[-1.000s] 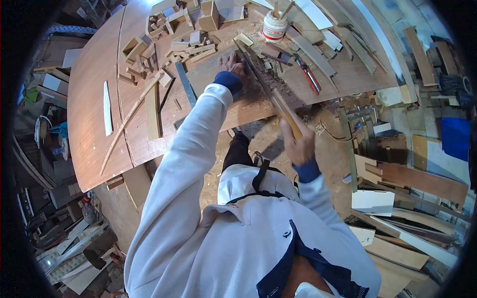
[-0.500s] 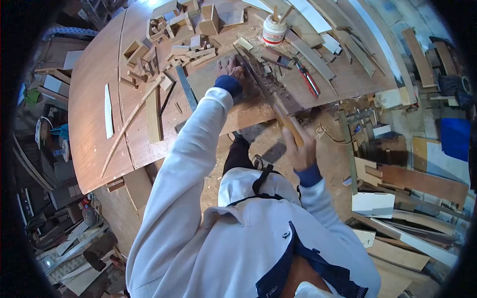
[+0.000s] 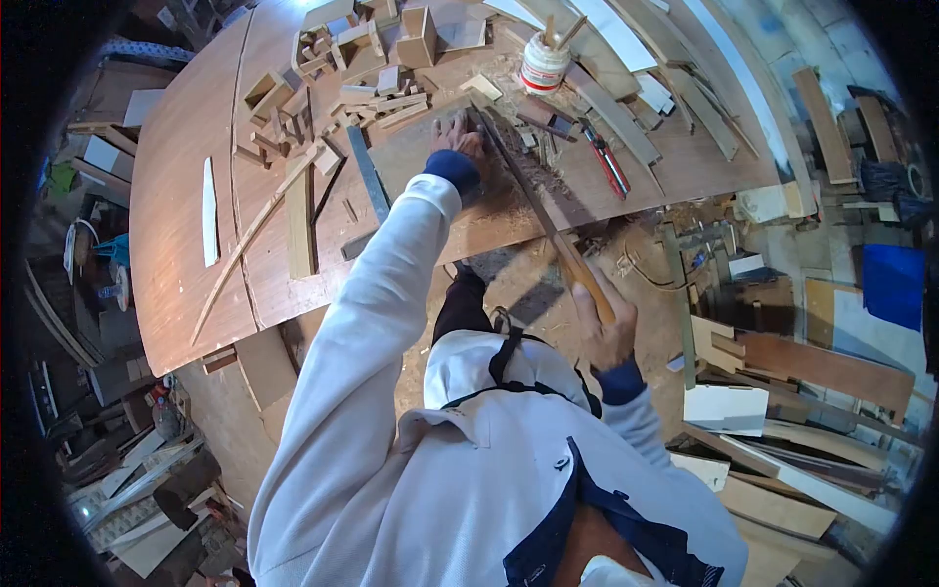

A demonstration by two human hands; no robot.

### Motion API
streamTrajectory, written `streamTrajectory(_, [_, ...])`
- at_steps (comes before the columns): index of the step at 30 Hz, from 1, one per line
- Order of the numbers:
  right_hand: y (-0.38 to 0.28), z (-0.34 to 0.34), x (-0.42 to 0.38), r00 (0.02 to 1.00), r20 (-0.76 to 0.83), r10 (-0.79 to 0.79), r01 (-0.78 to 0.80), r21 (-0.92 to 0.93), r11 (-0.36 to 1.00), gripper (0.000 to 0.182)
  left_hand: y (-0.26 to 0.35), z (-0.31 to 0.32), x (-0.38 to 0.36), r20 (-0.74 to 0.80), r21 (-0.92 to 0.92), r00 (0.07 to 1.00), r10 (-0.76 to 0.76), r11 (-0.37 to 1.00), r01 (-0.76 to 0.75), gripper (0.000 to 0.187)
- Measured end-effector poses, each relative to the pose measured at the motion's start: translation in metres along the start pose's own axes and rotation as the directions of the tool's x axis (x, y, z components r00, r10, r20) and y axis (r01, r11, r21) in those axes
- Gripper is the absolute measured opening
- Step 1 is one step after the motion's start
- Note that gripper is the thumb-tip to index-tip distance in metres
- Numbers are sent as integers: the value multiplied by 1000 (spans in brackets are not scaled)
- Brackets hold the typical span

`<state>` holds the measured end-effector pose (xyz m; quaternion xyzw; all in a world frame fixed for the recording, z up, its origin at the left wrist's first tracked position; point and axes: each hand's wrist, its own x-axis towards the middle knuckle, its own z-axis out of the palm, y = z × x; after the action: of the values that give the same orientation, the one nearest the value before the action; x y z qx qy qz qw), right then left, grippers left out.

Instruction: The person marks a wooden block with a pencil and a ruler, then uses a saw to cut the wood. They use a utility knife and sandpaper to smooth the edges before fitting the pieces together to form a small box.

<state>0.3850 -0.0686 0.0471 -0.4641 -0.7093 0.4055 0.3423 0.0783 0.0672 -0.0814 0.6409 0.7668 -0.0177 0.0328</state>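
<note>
My right hand is closed around the wooden handle of a long handsaw, just off the bench's front edge. The saw's narrow dark blade is seen nearly edge-on and slants up and left across the bench. Beside the blade, my left hand lies on a flat brownish board, its fingers stretched forward and pressed down. The blade's far end reaches close to the left fingertips. Exactly where its edge meets the wood cannot be made out. Sawdust lies to the right of the blade.
On the wooden bench are several small wooden boxes, offcuts, a white tub with sticks in it, and a red-and-black tool. Long wood strips lie at right. Stacked boards stand on the floor to the right.
My right hand has drawn the saw back toward my body, down and slightly right. My left hand stays on the board.
</note>
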Motion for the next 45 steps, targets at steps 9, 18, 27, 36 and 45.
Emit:
streamTrajectory(9, [1,1,-4,999,-27,-42,42,15,999,34,4,-11,-3,6,-62,1000,8,998,-7,38])
streamTrajectory(18, [-3,2,11,999,38,26,-25,-16,1000,33,7,-17,0,84,-77,996,-21,997,28,37])
streamTrajectory(27, [17,34,49,997,43,-68,71,-76,995,33,9,-33,-6,19,-105,1000,14,994,-12,36])
streamTrajectory(36, [12,29,23,998,-47,-33,32,-31,999,34,13,-37,-13,197,-60,978,75,996,-64,42])
streamTrajectory(45, [17,33,41,999,-37,28,-26,38,999,36,3,-34,-14,103,3,995,-3,1000,2,71])
